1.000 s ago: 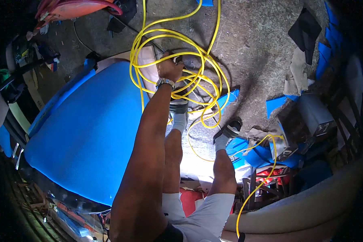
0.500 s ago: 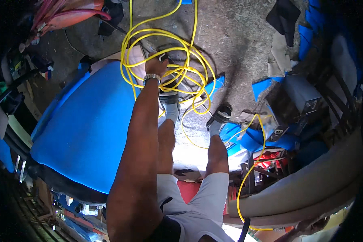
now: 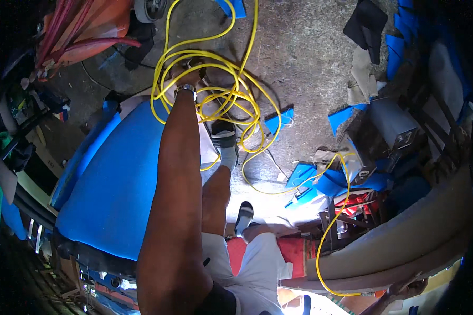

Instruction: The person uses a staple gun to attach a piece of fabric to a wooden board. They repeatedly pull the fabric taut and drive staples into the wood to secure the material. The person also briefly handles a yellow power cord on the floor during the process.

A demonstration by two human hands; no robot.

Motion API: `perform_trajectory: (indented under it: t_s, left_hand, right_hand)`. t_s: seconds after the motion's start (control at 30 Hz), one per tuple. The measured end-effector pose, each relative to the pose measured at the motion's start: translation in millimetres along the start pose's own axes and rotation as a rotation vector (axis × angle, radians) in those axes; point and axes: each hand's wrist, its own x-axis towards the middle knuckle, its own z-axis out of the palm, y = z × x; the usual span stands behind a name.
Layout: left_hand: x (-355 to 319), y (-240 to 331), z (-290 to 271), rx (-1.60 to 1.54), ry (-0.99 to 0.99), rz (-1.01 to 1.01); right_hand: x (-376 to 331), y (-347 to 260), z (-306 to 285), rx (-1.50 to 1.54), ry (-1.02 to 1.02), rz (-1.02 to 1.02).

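Observation:
My left arm, with a metal watch at the wrist, stretches far forward. Its hand (image 3: 188,77) is closed among the loops of a coiled yellow hose (image 3: 218,54), gripping it. A dark object shows beside the fingers, too unclear to name. At the lower right edge my right hand (image 3: 409,288) is partly seen, its fingers curled. The hose's end, with an orange fitting (image 3: 378,294), lies close to that hand. What the right fingers hold is unclear. A blue upholstered piece (image 3: 115,178) stands left of my left arm.
A long grey padded piece (image 3: 394,241) curves along the right. Blue scraps (image 3: 279,121) and dark cloth (image 3: 367,26) lie on the concrete floor. An orange object with red hoses (image 3: 97,31) is at the far left. Hose crosses the floor by my feet.
My left hand has moved slightly up and left, and the hose loops have shifted with it. My right foot has drawn back toward me. The orange fitting shows more plainly now.

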Motion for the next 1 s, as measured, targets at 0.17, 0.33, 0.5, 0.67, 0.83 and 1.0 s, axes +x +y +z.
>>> perform_trajectory:
  t_s: [0.17, 0.33, 0.5, 0.67, 0.83, 1.0]
  left_hand:
    - [-47, -23, -12, 0.072, -0.026, 0.024]
    - [-174, -52, -11, 0.255, -0.438, 0.046]
    - [-329, -18, -39, 0.214, -0.633, 0.405]
    - [-430, 39, -93, 0.41, -0.803, 0.311]
    - [-493, 6, -140, 0.152, -0.646, 0.328]
    - [-565, -43, -221, 0.108, -0.435, 0.25]
  right_hand:
    - [-4, -5, 5, 0.089, -0.065, -0.012]
    - [-2, 5, 16, 0.353, -0.118, -0.163]
    - [-15, -11, 32, 0.493, -0.015, -0.075]
    - [-12, -48, 44, 0.659, -0.084, 0.089]
    - [-1, -91, -15, 0.254, -0.224, -0.049]
    - [5, -60, -10, 0.506, -0.308, -0.268]
